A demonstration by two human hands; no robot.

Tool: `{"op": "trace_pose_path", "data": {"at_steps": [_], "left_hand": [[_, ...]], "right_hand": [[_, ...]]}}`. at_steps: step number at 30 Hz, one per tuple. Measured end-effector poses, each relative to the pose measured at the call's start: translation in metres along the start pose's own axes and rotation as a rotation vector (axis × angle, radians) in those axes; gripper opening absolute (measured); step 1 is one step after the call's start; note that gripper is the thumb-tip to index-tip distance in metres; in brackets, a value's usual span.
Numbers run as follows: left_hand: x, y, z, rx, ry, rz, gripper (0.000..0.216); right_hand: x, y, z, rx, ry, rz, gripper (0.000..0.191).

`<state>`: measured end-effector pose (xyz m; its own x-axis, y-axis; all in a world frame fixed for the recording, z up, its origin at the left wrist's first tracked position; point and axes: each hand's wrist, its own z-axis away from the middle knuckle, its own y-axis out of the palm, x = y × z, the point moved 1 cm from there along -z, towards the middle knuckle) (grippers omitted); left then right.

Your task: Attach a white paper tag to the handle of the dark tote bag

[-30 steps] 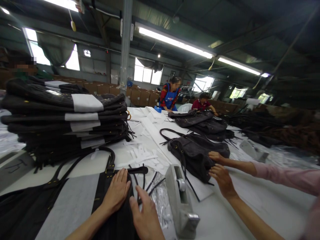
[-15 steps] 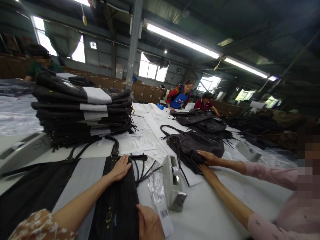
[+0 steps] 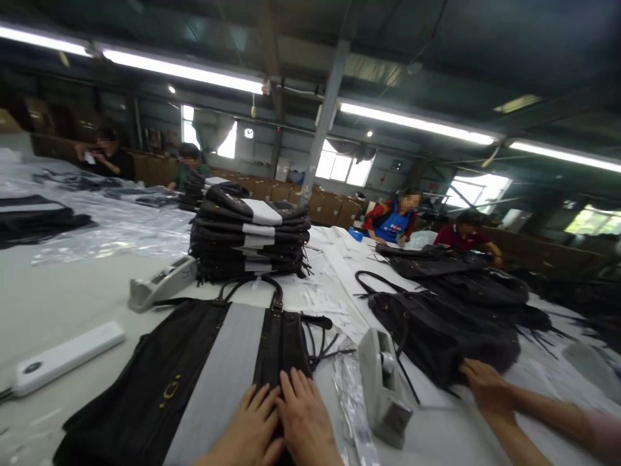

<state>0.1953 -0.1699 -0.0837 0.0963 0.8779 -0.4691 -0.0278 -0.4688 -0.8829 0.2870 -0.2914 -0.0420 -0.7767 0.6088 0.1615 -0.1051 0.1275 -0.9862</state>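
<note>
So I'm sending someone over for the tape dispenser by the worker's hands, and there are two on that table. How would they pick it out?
On the long white table, find the flat black bag with the grey band under the left hand and right hand. The tape dispenser stands just right of it, beside a crinkled plastic sleeve. The other dispenser sits farther off, left of the stack of bags.

Left hand (image 3: 252,424): flat, palm down, fingers extended. Right hand (image 3: 305,421): flat, palm down, touching the left.
</note>
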Motion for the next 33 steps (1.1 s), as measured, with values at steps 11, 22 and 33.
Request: {"op": "trace_pose_path", "data": {"at_steps": [11,22,33], "left_hand": [[0.117,-0.116,0.137,-0.735,-0.616,-0.150,0.051],[0.160,-0.131,0.168,-0.506,-0.805,0.131,0.044],[0.209,-0.037,0.204,-0.971,-0.724,0.236,0.043]], "right_hand": [[-0.051,0.052,-0.019,-0.030,0.084,-0.021,0.052],[-0.054,0.054,-0.013,-0.088,0.014,0.023,0.050],[-0.056,0.057,-0.007,-0.239,0.137,0.055,0.045]]}}
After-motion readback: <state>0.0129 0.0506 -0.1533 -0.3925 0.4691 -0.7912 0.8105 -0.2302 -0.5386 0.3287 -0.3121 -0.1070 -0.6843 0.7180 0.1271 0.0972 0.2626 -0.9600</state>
